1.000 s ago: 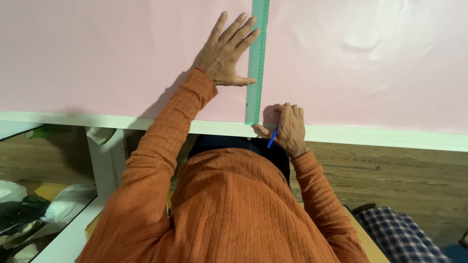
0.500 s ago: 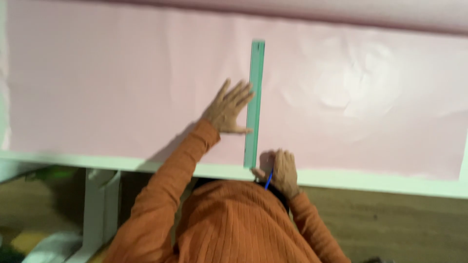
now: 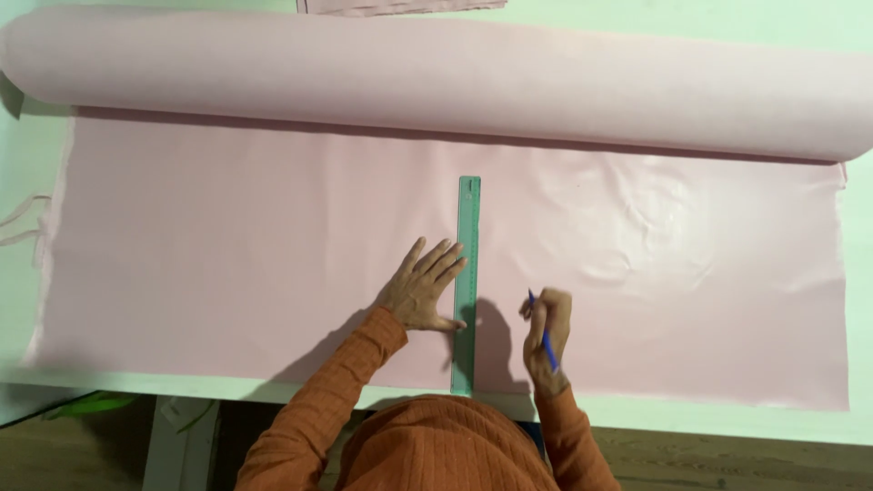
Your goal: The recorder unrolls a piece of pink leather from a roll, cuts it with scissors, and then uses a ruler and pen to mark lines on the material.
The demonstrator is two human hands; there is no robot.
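A wide sheet of pale pink fabric lies flat on a light green table, unrolled from a thick pink roll at the far side. A long green ruler lies on the fabric, pointing away from me. My left hand is spread flat with its fingertips pressing the ruler's left edge. My right hand grips a blue pen a short way right of the ruler, its tip over the fabric. Both sleeves are orange knit.
Another pink piece shows at the table's far edge. Loose fabric edges trail off the left side. Below the near table edge are a wooden floor, a white frame leg and something green.
The view has tilted up and away, so the whole sheet and roll now show. My right hand with the pen has moved from the near table edge up onto the fabric.
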